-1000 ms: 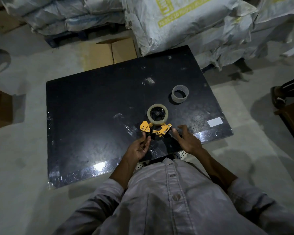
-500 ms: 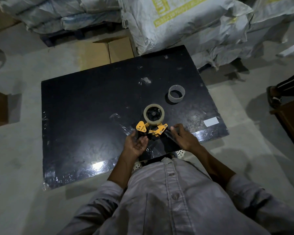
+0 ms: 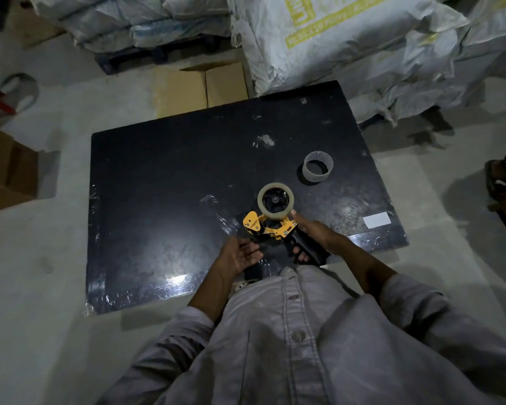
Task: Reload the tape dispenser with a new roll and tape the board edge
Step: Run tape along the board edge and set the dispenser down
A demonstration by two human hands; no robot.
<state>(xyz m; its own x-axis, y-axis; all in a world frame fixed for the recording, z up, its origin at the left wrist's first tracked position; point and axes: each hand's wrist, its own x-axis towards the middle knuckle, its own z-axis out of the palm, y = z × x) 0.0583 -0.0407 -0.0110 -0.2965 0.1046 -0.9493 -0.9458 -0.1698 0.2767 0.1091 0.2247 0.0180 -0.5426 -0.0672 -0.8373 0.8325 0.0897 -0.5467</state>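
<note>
Concrete floor (image 3: 56,331) carries a large black board (image 3: 164,200) laid flat, with stacked woven sacks (image 3: 333,33) and flattened cardboard (image 3: 199,86) beyond its far edge. Head view: the tape dispenser (image 3: 270,226), yellow-framed with a black handle, sits over the board's near edge, directly in front of the person. A new roll (image 3: 275,201) of clear tape is seated on its hub. The spent core (image 3: 318,170) stands apart on the board, further out and to the right. Change noted: half a second earlier the right hand lay flat beside the dispenser, off the handle; now the right hand (image 3: 313,232) is wrapped around the black handle, fingers (image 3: 300,252) curled under the grip and thumb up against the roll's rim. The left hand (image 3: 240,255) has shifted slightly; it sits palm-up at the yellow front end, fingers half curled, and whether it pinches the clear tape end cannot be told. Crinkled clear film (image 3: 216,211) lies on the board just left of the dispenser. Assessment: the reload appears complete or nearly so, and the taking up of the handle suggests the work is passing from loading to taping. The near edge already shows glossy film in places; how much remains untaped cannot be judged in this dim light.
</note>
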